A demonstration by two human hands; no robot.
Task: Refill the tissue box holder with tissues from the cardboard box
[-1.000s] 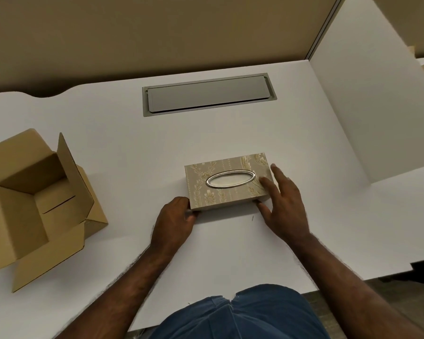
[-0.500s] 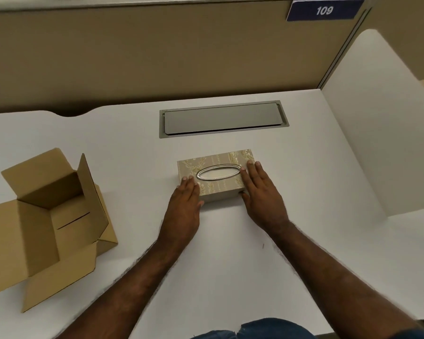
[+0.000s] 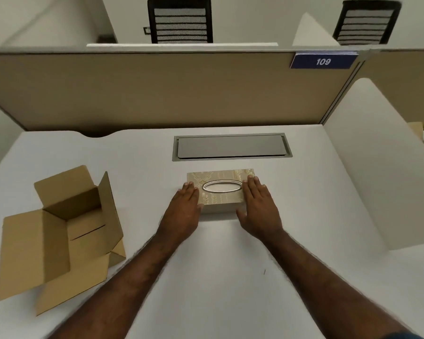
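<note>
A beige floral tissue box holder (image 3: 219, 176) with a silver oval opening lies in the middle of the white desk (image 3: 206, 277). My left hand (image 3: 185, 209) rests flat on its left end, fingers together. My right hand (image 3: 260, 207) lies flat on its right end, thumb against the front side. An open brown cardboard box (image 3: 59, 231) sits at the left of the desk with its flaps spread; its inside looks empty. No tissues show in the oval opening.
A grey cable hatch (image 3: 231, 146) is set into the desk behind the holder. A tan partition (image 3: 157, 94) with a blue "109" sign (image 3: 323, 61) closes the back, and a white divider (image 3: 377, 167) stands at the right. Two black chairs show beyond.
The holder has been pushed away from me toward the hatch. My hands went from gripping its ends to lying flat on top. The view has tilted upward.
</note>
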